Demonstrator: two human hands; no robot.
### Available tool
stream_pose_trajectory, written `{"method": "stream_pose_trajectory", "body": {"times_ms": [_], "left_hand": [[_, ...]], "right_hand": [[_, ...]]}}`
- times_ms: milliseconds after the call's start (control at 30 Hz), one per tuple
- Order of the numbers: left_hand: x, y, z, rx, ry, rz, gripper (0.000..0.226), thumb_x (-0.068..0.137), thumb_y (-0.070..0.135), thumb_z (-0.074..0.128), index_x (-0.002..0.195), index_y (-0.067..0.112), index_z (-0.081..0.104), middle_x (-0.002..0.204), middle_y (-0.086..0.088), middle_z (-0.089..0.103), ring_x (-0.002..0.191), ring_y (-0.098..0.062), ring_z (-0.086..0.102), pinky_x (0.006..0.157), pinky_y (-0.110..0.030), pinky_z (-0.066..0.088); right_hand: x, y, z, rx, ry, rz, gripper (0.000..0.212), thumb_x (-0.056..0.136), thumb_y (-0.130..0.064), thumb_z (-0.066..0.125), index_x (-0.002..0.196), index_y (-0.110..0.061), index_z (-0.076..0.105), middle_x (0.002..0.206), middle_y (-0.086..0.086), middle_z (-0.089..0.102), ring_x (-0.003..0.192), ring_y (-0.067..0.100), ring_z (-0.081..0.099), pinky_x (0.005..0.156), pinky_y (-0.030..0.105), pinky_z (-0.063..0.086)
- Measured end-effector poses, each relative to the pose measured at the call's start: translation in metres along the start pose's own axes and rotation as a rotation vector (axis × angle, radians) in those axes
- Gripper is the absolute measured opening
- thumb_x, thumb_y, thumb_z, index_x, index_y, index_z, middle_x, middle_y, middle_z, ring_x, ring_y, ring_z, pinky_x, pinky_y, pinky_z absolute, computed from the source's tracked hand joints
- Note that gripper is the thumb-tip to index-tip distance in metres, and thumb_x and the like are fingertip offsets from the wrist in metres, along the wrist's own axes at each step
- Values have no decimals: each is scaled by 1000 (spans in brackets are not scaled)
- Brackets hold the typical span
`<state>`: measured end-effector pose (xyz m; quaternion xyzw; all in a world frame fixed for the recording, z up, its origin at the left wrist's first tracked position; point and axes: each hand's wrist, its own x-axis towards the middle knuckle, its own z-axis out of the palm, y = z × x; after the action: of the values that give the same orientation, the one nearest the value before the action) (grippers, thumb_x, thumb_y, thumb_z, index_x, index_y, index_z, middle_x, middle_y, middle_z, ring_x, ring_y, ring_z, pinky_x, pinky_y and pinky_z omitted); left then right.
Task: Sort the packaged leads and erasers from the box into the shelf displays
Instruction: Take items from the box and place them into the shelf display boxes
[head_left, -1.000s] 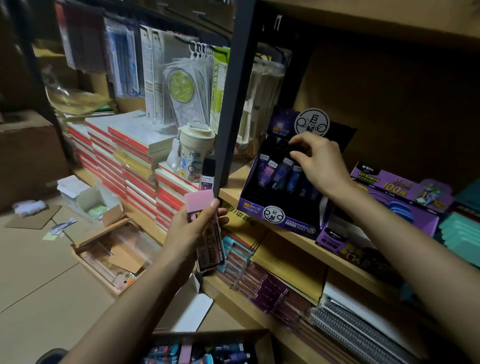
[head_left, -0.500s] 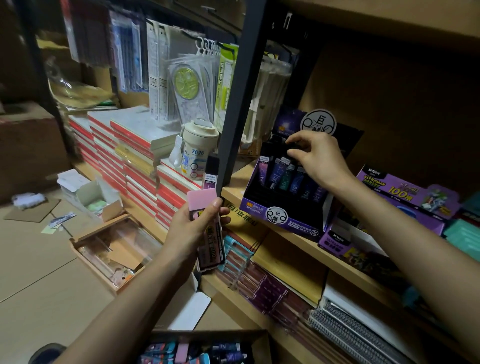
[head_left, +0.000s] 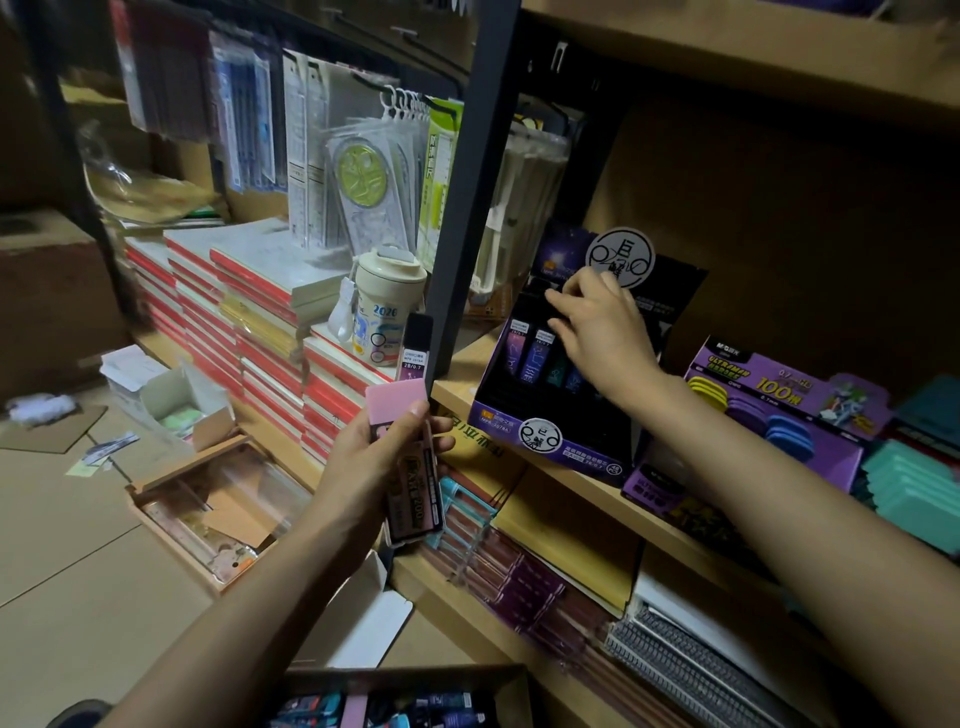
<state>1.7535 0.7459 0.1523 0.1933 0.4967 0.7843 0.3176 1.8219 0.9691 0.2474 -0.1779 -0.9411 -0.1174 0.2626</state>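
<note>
- Head view: left hand (head_left: 374, 462), center frame, grips a pink eraser (head_left: 397, 408) and lead packs (head_left: 413, 499).
- Right hand (head_left: 605, 332), upper right of center, reaches into the purple display (head_left: 550, 441) on the shelf (head_left: 457, 389), fingers loosely spread above lead tubes (head_left: 540, 356); whether they hold one, I cannot tell.
- Box (head_left: 405, 699) sits at bottom center.

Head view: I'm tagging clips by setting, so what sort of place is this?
Probably a stationery shop or its stockroom: wooden shelves carry a purple lead display box, rulers in packets hang on hooks, and notebooks sit in tall stacks.
</note>
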Motion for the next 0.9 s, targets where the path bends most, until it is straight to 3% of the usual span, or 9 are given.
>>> {"method": "stream_pose_trajectory", "body": {"times_ms": [133,200,300,367,500,633,733,900], "left_hand": [[-4,3,4,-29,-78,-9,27,88,26,55,108,9,58,96,-11,73,79,-16,70,69,-32,58],[-7,4,6,-27,-146,-11,27,83,29,57,103,11,59,93,-10,73,77,-16,71,66,-29,59],[-10,2,11,46,-260,-34,24,81,31,59,99,16,64,96,-13,73,79,-18,70,69,-29,59],[-12,0,13,97,-312,-54,26,81,32,60,101,16,63,98,-13,73,81,-19,70,71,-30,59],[-12,-5,20,124,-314,-38,31,81,32,60,107,15,61,99,-12,72,79,-17,70,73,-34,58],[-8,-8,20,134,-227,-18,39,77,36,62,111,16,60,102,-10,72,78,-18,71,73,-36,58],[-4,-10,16,131,-173,-21,40,75,38,62,110,18,58,99,-7,72,78,-19,72,66,-32,60],[-1,-15,12,173,-146,-15,29,80,36,62,105,21,62,94,-4,73,80,-20,72,61,-27,55]], "right_hand": [[-20,-17,-13,139,54,79,42,93,-17,53,134,-10,49,118,9,50,114,24,41,99,35,33],[-40,-36,-22,468,57,186,32,93,-20,55,124,-12,57,112,4,54,108,15,47,93,26,38],[-65,-66,-31,1121,-157,366,12,94,-22,53,101,-22,63,91,-7,62,80,-3,58,70,12,44],[-76,-74,-29,1226,-156,427,10,94,-19,53,91,-19,62,80,-5,60,66,-3,55,62,12,43],[-83,-73,-24,1358,-119,599,9,95,-15,52,89,-12,58,76,2,58,62,7,53,57,16,44],[-71,-45,-29,1325,85,657,9,96,-11,48,93,-11,57,81,2,62,68,7,59,55,15,46],[-56,-16,-35,1128,246,652,13,97,-13,48,105,-6,56,93,5,64,79,8,62,59,15,50],[-40,8,-25,806,253,561,12,95,-18,51,101,-11,59,97,7,65,90,22,64,82,41,54]]}}
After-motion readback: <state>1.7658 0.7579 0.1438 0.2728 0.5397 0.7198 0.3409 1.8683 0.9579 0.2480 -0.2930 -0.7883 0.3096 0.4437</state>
